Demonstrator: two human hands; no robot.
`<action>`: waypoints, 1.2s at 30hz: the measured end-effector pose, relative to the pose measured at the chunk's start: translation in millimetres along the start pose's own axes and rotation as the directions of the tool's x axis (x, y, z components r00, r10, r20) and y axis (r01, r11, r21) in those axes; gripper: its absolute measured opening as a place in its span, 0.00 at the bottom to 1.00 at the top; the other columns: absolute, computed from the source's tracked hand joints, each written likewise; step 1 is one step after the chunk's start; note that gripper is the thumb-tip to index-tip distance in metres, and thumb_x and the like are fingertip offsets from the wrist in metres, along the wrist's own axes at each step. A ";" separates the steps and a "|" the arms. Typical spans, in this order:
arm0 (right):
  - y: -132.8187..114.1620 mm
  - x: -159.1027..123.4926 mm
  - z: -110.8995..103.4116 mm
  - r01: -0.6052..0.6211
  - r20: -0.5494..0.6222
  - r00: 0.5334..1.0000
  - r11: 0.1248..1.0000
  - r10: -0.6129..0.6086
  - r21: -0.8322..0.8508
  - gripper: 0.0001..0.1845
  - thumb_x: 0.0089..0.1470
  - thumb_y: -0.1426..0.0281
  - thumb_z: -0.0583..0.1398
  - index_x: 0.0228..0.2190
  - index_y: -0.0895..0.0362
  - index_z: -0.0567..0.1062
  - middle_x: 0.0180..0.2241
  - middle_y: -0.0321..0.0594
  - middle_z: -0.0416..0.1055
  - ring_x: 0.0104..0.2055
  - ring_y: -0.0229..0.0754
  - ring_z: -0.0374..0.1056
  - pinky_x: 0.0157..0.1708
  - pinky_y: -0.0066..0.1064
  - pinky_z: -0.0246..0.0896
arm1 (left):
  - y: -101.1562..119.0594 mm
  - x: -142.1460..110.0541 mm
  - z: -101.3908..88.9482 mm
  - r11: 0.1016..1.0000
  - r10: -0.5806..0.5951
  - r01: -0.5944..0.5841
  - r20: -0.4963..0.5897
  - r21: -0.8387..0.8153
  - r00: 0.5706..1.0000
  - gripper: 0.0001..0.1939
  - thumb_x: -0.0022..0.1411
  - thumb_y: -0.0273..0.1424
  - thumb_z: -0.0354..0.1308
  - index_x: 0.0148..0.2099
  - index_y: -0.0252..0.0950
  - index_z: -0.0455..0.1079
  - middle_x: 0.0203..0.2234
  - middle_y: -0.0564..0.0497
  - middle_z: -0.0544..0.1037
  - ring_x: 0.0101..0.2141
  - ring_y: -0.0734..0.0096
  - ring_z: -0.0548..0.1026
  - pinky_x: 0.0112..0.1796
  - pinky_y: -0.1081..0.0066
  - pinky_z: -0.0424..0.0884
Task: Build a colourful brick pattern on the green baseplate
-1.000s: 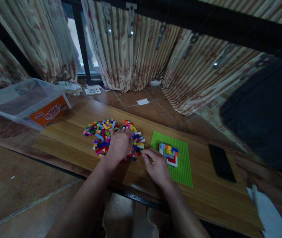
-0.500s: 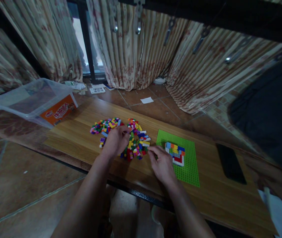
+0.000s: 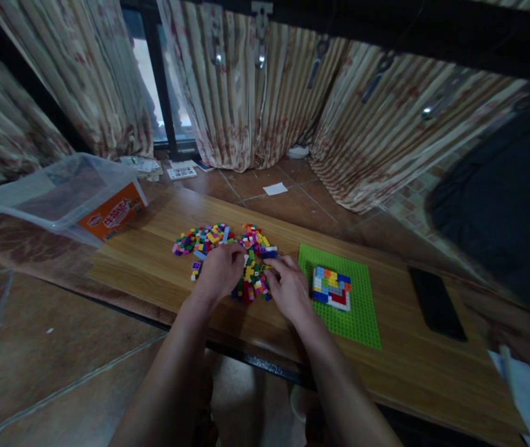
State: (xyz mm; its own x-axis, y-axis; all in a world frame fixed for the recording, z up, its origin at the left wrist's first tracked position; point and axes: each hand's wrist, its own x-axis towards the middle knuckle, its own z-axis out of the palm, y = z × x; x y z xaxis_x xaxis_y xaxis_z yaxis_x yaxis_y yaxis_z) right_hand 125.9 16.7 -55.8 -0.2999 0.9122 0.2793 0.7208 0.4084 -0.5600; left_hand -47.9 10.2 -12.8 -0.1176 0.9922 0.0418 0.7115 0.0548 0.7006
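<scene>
A pile of small coloured toy bricks (image 3: 250,271) is spread on the wooden table, with both hands at it. Over the middle of the pile is my left hand (image 3: 223,269), its fingers curled and thumb and fingertips close together; whatever they pinch is too small to make out. My right hand (image 3: 289,287) reaches into the pile's right side, fingers bent and apart, the tips touching bricks. Just right of that hand lies a green baseplate (image 3: 355,329). A flat block of joined bricks (image 3: 332,287), blue, white, yellow, orange and red, sits on it.
A clear plastic bin (image 3: 66,214) with an orange label stands at the table's left end. On the right of the wooden table (image 3: 404,366) lies a black phone-like slab (image 3: 437,304). Curtains (image 3: 255,105) hang behind, and a white paper (image 3: 274,189) lies on the floor.
My right hand has moved left and slightly up, away from the baseplate and further into the pile. My left hand stays over the pile, nearly in place. The view has shifted slightly.
</scene>
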 end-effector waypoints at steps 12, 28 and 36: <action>1.7 0.8 -3.2 0.005 0.035 0.999 1.000 -0.006 0.011 0.06 0.58 0.70 0.58 0.32 0.53 0.76 0.35 0.39 0.69 0.39 0.43 0.68 0.42 0.34 0.62 | -3.7 -1.4 -19.4 0.986 -0.127 0.129 -0.022 0.107 0.992 0.15 0.63 0.32 0.48 0.26 0.35 0.69 0.18 0.54 0.67 0.23 0.73 0.64 0.27 0.73 0.54; 7.7 -15.1 -21.2 -0.080 -0.002 0.997 0.995 0.080 0.067 0.09 0.59 0.66 0.55 0.34 0.53 0.75 0.31 0.38 0.77 0.31 0.42 0.72 0.34 0.33 0.63 | 11.2 -13.3 4.6 0.998 -0.003 0.006 0.055 -0.064 0.998 0.08 0.59 0.31 0.56 0.37 0.34 0.74 0.27 0.51 0.78 0.28 0.71 0.72 0.30 0.74 0.63; 7.4 -23.4 -23.2 -0.080 -0.014 0.997 0.995 0.081 0.063 0.08 0.57 0.68 0.56 0.31 0.54 0.75 0.32 0.38 0.76 0.33 0.42 0.72 0.36 0.33 0.63 | 22.9 -18.6 15.8 0.999 0.032 -0.028 0.137 -0.028 0.990 0.06 0.58 0.27 0.55 0.35 0.36 0.74 0.29 0.49 0.78 0.30 0.70 0.74 0.32 0.73 0.65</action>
State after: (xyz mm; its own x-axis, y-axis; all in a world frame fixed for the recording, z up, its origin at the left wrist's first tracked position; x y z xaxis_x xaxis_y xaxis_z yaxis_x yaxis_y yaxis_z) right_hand 152.8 -2.4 -48.5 -0.2315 0.9418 0.2436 0.7016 0.3351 -0.6288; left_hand -18.5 -5.2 -8.8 0.0014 0.9994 -0.0340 0.6952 0.0235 0.7184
